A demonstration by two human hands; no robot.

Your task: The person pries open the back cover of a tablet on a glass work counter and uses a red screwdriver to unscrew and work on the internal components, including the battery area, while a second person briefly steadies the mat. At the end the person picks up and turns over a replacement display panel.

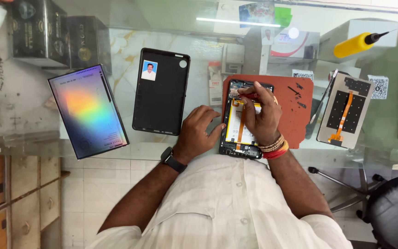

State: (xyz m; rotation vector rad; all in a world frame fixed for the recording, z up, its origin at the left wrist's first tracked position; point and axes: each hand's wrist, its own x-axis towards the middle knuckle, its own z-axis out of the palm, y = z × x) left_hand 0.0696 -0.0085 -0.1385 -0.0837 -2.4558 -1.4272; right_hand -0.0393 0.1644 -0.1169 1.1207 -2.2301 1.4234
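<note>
A glass-topped table (19, 120) carried everything. On it lay a tablet screen panel (88, 110) with a rainbow sheen, a black tablet case (161, 92), and a red-brown work mat (295, 110). Farther right lay a display assembly (345, 110), with dark boxes (56, 34) at the far left and a yellow bottle (356, 44) at the far right.

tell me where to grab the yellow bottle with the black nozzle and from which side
Grip the yellow bottle around the middle of its round body, coming from above. It lies tilted on its side on a pale box, black nozzle pointing to the right in the picture, so the smooth barrel is exposed and the thin tip gives little to hold. Both hands are at the opened tablet.
</note>
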